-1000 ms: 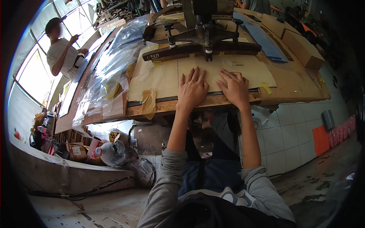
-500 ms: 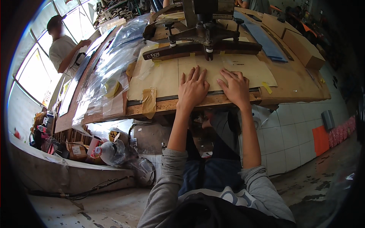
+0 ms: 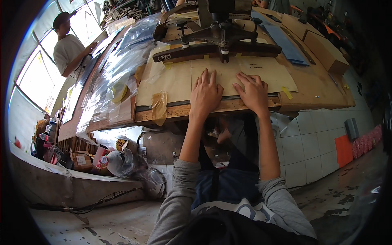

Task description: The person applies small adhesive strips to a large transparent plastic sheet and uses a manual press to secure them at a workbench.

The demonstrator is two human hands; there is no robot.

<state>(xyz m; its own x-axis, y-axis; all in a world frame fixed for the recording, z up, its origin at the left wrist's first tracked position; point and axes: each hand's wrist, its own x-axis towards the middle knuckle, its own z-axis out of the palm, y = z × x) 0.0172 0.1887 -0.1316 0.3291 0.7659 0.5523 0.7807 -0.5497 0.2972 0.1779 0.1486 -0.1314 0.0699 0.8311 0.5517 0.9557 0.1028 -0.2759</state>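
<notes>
Both hands lie flat on a tan paper sheet at the near edge of the workbench.

The paper sheet lies directly under the hands, and its long axis runs left to right along the workbench. The left hand and the right hand rest side by side, equally near, with fingers spread and palms down; they grip nothing. Just beyond the fingertips stands a dark wooden bar under a metal press.

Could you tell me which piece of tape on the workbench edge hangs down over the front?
The wide brown tape strip left of the left hand; the small yellow tape piece lies flat.
</notes>
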